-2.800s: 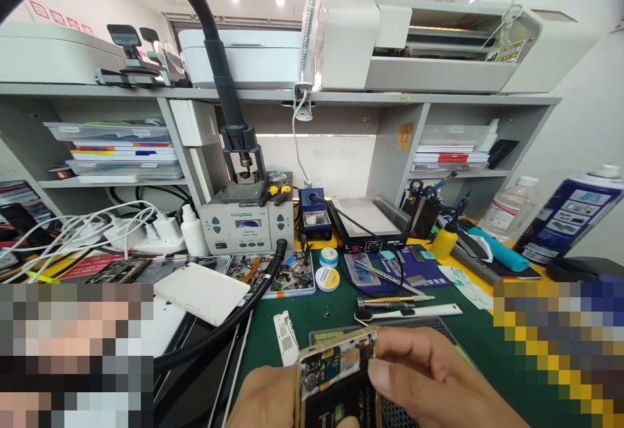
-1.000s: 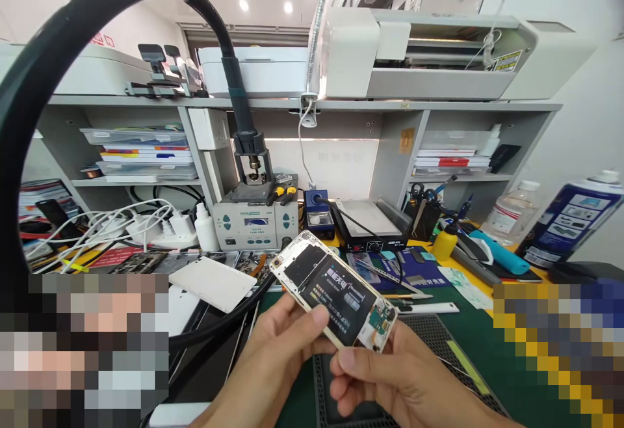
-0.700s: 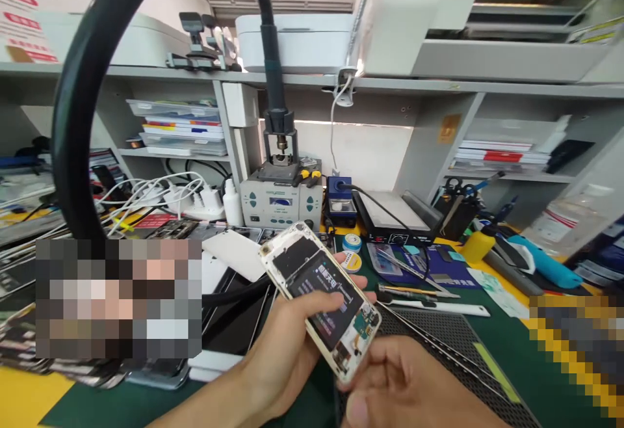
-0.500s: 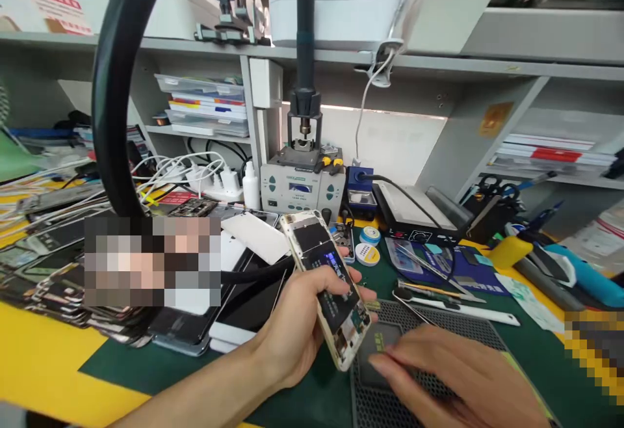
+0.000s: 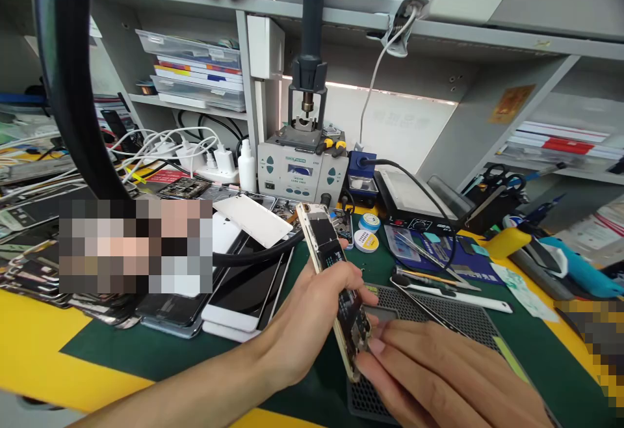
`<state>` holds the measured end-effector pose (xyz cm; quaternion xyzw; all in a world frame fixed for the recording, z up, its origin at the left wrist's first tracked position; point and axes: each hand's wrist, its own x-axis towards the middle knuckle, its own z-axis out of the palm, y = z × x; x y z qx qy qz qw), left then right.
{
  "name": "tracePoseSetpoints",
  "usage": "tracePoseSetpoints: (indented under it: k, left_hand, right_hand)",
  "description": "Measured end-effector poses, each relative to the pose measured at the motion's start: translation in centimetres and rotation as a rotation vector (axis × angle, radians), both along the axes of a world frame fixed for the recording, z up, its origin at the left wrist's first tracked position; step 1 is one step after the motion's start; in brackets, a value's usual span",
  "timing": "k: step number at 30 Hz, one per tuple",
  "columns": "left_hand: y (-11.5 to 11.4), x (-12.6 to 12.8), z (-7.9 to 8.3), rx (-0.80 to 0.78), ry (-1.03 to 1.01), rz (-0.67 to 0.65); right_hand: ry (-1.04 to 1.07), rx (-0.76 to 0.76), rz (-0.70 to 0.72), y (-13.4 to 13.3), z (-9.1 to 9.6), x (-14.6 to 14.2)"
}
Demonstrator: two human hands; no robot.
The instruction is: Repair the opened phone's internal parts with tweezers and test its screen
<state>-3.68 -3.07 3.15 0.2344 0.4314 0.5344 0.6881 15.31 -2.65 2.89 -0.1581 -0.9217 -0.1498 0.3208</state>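
The left hand [image 5: 312, 324] is gripping the phone [image 5: 325, 246] around its middle, holding it tilted nearly edge-on above the grille pad [image 5: 439, 312] on the green mat [image 5: 205, 350]. Its back is lying open: pale gold frame, black battery with blue print, bare circuit board at the lower end. The right hand [image 5: 429, 376] is reaching in with fingers stretched out, tips touching that lower end.

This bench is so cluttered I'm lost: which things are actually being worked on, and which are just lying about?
In use: opened phone, gripped by the left hand; right hand, fingertips at its lower end; mesh mat beneath.
Lying about: white back cover, hot-air station, round tins, stacked phones, yellow bottle.
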Motion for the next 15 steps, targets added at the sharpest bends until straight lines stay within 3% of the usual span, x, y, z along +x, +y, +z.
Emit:
tracePoseSetpoints:
  k: [8, 15]
  left_hand:
    - [-0.3, 0.1, -0.5, 0.042, 0.047, 0.015]
    - [-0.2, 0.3, -0.6, 0.028, 0.063, -0.003]
  right_hand:
    - [-0.080, 0.025, -0.030, 0.1, 0.3, 0.1]
    - [0.162, 0.218, -0.016, 0.4, -1.3, -1.2]
